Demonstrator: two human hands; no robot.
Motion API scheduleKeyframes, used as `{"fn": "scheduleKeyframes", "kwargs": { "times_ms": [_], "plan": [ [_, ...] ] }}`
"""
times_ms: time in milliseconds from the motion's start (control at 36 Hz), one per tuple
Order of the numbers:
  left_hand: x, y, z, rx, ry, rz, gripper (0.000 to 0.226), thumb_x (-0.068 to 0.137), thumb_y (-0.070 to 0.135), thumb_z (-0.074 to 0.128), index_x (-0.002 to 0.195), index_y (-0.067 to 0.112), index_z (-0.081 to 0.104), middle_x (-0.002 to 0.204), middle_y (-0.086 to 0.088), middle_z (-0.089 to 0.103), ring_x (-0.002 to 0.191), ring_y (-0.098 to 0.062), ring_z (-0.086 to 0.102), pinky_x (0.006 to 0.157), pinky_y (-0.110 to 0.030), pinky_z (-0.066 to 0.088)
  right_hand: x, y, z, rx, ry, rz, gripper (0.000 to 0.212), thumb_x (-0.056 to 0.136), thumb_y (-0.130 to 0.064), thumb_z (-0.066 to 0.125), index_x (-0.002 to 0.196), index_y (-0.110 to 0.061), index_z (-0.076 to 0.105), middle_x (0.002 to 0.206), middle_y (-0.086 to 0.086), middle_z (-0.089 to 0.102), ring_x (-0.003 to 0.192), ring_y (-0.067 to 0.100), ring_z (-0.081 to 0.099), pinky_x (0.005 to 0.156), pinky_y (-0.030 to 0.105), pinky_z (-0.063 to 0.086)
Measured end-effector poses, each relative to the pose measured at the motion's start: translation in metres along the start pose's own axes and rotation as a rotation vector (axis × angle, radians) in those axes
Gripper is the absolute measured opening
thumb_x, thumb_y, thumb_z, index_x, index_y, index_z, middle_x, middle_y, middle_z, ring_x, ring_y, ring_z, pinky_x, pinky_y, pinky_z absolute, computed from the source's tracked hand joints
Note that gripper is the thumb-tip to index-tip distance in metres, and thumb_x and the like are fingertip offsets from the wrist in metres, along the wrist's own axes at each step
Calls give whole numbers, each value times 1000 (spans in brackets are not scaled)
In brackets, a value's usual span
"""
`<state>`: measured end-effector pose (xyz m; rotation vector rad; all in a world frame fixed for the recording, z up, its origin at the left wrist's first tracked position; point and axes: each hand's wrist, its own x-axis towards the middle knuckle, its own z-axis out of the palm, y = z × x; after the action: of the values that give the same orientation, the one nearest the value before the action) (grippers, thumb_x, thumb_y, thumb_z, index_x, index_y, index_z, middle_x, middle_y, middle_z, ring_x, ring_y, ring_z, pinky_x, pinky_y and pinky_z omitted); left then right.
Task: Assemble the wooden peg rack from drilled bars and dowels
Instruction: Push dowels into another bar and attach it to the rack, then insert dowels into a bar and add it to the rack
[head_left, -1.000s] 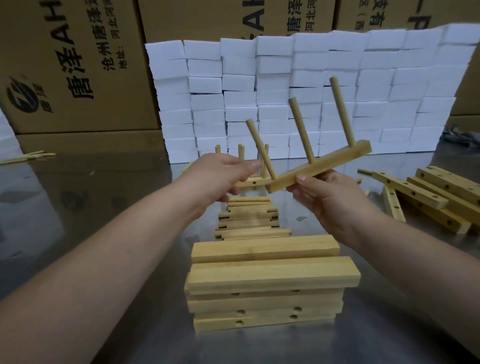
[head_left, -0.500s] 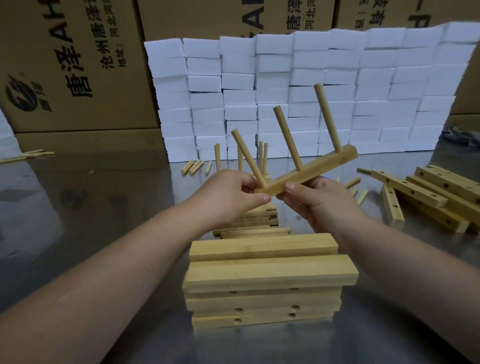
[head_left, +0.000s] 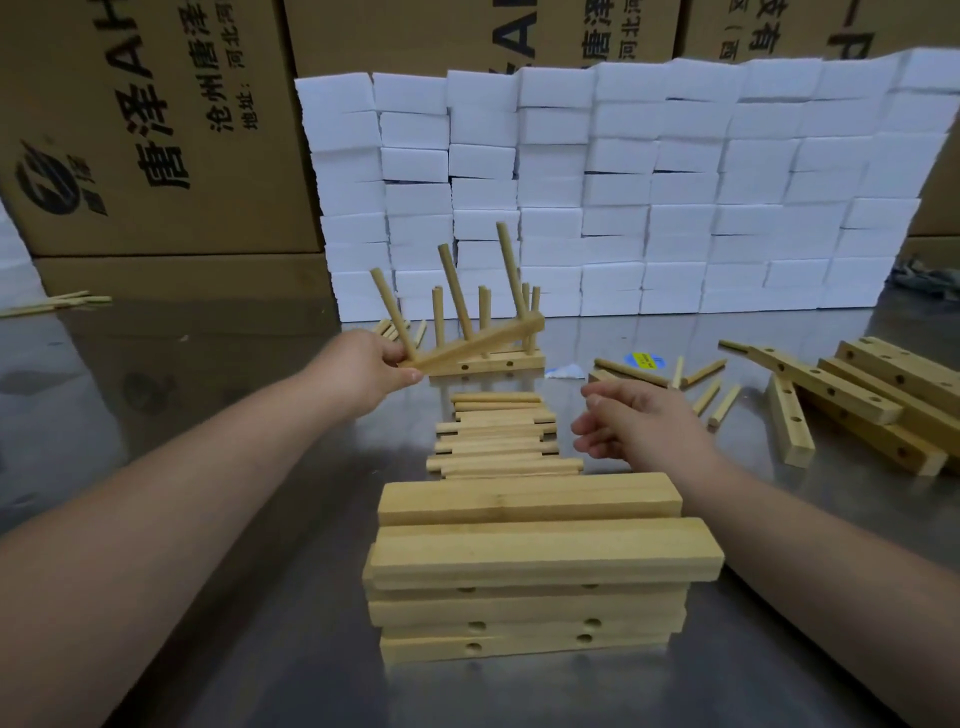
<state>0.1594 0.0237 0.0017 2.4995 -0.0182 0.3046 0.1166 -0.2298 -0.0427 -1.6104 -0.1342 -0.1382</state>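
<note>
In the middle of the frame, just above centre, the left hand pinches the near end of a pegged bar between thumb and fingers. Three dowels stand out of the bar and lean toward the upper left. The bar is tilted, its gripped end low and its far end raised. It hangs just in front of a second pegged bar that stands on the metal table. Whether the two touch cannot be told. The one-ended hold looks suited to laying this piece down beside the other, so that finished pieces gather at the back, out of the way. The right hand grasps nothing. Its fingers are loosely spread, right of centre, just beside the pile of long dowels and near the short dowels scattered to its right, probably ready to pick up parts for another piece. A stack of drilled bars sits in the lower centre within easy reach, and more drilled bars lie at the right edge. White foam blocks and cardboard boxes fill the top of the frame.
</note>
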Motion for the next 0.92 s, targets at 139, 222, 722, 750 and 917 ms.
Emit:
{"fn": "scheduleKeyframes", "kwargs": {
  "times_ms": [139,222,722,750,917],
  "plan": [
    [20,-7,14,115,-86,-14,29,86,30,65,113,17,67,105,0,64,86,-15,54,70,-24,38,-1,0,1,-13,-5,2,16,95,-9,48,90,-18,60,55,-2,66,53,10,63,50,17,49],
    [29,-10,25,127,-131,-11,32,86,31,64,114,17,66,101,2,64,86,-13,53,73,-23,38,0,1,0,-47,-12,7,17,95,-11,48,89,-20,61,57,-3,67,53,9,63,50,17,49],
    [58,-20,58,224,46,13,27,85,42,60,105,25,56,94,1,57,77,-14,50,57,-27,35,0,2,0,-94,-33,25,18,95,-14,49,88,-22,64,61,-4,68,54,7,62,49,17,47],
    [58,-20,58,218,42,12,27,86,41,59,107,24,57,95,1,58,79,-16,51,60,-28,36,0,2,0,-95,-34,26,18,95,-15,49,88,-23,64,62,-4,68,54,7,62,49,17,47],
    [62,-18,58,246,18,-10,35,89,41,56,118,22,55,104,-3,62,84,-18,53,67,-29,38,-2,1,1,-101,-35,20,17,95,-17,51,87,-24,64,63,-4,69,54,6,62,49,18,49]
  ]
}}
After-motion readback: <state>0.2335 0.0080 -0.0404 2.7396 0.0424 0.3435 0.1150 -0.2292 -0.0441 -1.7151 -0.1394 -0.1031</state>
